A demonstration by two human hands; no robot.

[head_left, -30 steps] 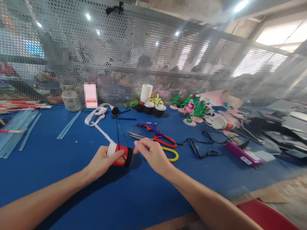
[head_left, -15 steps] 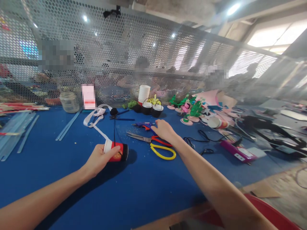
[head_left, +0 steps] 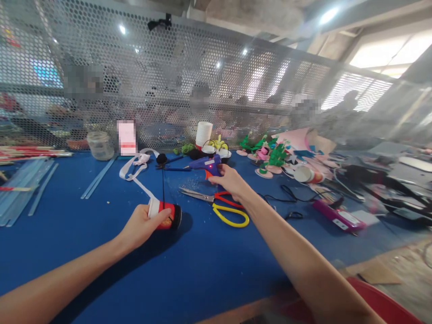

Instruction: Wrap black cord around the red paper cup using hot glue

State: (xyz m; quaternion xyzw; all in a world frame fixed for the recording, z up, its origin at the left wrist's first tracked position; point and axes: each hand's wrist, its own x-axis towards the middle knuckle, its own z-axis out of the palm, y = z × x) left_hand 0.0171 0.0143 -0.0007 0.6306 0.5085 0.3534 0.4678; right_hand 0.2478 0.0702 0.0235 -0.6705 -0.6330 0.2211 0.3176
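My left hand (head_left: 143,225) is closed round a red paper cup (head_left: 167,216) lying on its side on the blue table (head_left: 189,270). A black cord (head_left: 163,186) and a white ribbon (head_left: 137,168) run from the cup toward the back. My right hand (head_left: 227,180) is closed on the handle of a blue glue gun (head_left: 205,164) and holds it lifted just above the table, nozzle pointing left. Scissors with red and yellow handles (head_left: 222,208) lie flat below that hand.
A perforated metal screen (head_left: 175,85) closes the back edge; people sit behind it. A stack of white cups (head_left: 204,133), black-and-white cups, a jar (head_left: 100,145), clear glue sticks (head_left: 25,184), foam craft pieces (head_left: 276,155), a black cable (head_left: 286,198) and a purple tool (head_left: 332,215) lie around.
My right hand left the cup, reached back over the scissors and picked up the glue gun, which now is raised. My left hand kept hold of the cup.
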